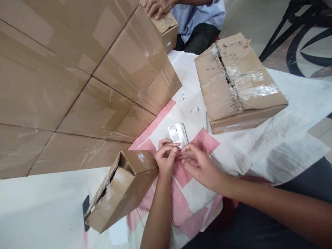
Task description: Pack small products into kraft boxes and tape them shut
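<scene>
In the head view my left hand [166, 155] is closed, thumb pressed against the fingers. Anything pinched there is too small to make out. Close by on its right, my right hand [199, 166] has its fingers curved and its thumb held apart from them, with nothing visible in it. Just beyond both hands, a small white rounded device [183, 130] with a roll-like part lies on the pink and white cloth [181, 204]. To the left of my left hand stands a cardboard box [124, 197] with a torn, partly open edge.
Stacked taped cartons [109, 86] rise like a wall on the left. A worn, taped box [241, 83] lies at the right. A clear ring-like scrap [194, 110] and a small paper piece [183, 97] lie between. Another person's hand [158, 7] rests on a far box [167, 29].
</scene>
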Tool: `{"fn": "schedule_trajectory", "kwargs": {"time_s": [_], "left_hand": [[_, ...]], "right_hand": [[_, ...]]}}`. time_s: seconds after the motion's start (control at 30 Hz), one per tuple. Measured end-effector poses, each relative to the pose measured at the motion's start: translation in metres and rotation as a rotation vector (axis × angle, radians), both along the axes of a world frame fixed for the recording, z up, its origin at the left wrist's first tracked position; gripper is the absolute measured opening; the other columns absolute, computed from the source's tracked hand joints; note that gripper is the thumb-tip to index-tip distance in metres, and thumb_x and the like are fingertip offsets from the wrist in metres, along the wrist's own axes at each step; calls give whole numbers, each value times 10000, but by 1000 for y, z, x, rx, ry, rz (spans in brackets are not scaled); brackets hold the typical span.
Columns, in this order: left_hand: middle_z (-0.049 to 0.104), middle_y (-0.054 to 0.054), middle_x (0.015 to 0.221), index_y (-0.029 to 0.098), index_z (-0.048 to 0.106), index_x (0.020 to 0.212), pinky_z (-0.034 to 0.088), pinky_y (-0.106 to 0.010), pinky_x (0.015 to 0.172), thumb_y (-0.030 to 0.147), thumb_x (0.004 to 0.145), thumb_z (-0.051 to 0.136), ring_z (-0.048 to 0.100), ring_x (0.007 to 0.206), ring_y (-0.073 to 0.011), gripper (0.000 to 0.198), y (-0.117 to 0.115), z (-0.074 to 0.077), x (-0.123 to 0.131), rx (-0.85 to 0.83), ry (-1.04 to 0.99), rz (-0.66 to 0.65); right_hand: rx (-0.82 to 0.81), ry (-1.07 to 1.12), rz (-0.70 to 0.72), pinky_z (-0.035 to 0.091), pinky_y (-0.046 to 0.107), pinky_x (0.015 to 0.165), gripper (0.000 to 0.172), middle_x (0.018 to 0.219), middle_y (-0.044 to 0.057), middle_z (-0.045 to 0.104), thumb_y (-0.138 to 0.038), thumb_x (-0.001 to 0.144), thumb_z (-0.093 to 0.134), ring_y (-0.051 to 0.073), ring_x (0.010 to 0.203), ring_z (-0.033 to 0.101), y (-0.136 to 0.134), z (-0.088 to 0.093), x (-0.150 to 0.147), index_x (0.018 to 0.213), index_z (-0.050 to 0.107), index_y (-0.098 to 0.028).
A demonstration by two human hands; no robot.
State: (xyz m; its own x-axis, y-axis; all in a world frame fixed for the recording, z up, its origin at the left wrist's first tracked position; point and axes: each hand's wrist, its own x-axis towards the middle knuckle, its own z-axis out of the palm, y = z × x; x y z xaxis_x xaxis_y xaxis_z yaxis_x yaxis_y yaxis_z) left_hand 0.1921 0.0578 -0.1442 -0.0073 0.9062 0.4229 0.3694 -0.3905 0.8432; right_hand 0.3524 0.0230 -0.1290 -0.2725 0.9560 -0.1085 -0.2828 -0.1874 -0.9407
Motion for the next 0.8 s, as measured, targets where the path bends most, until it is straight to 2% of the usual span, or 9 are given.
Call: {"fn": "schedule_trajectory", "kwargs": {"time_s": [0.1, 0.23, 0.37, 0.57, 0.8], "left_hand": [[751, -51, 805, 243, 688, 756, 506, -439, 878, 299, 861, 739, 623, 986, -226, 129, 0, 1, 4, 13, -16, 32], [714, -32, 790, 227, 590, 770, 532, -397, 832, 257, 834, 764, 668, 928, -200, 187, -1, 1, 9, 2, -88, 60], [699, -26, 791, 224, 578, 783, 533, -360, 812, 202, 847, 750, 669, 910, -174, 185, -1, 2, 11, -17, -113, 59], [728, -20, 793, 220, 557, 788, 517, -340, 811, 147, 868, 720, 641, 892, -156, 196, -2, 6, 13, 39, -91, 19], [737, -12, 777, 216, 544, 783, 497, -366, 814, 149, 863, 715, 640, 837, -160, 200, -2, 4, 11, 85, -74, 15]], "right_hand": [[1, 7, 7, 572, 374, 838, 163, 1017, 44, 736, -223, 829, 597, 222, 986, 719, 0, 1, 1, 964, 518, -267], [11, -7, 5, 570, 380, 866, 165, 1032, 44, 725, -210, 833, 595, 214, 976, 713, 0, 1, 1, 975, 528, -261], [22, -13, 5, 563, 387, 887, 174, 1038, 48, 717, -197, 837, 586, 214, 989, 705, -1, -1, 0, 990, 529, -257], [72, -19, 5, 539, 366, 905, 164, 1093, 54, 681, -165, 848, 559, 220, 1105, 666, -2, 1, 3, 989, 525, -242], [103, -28, -10, 507, 347, 932, 124, 995, 20, 667, -143, 855, 543, 189, 1006, 669, -1, 1, 3, 944, 541, -230]]}}
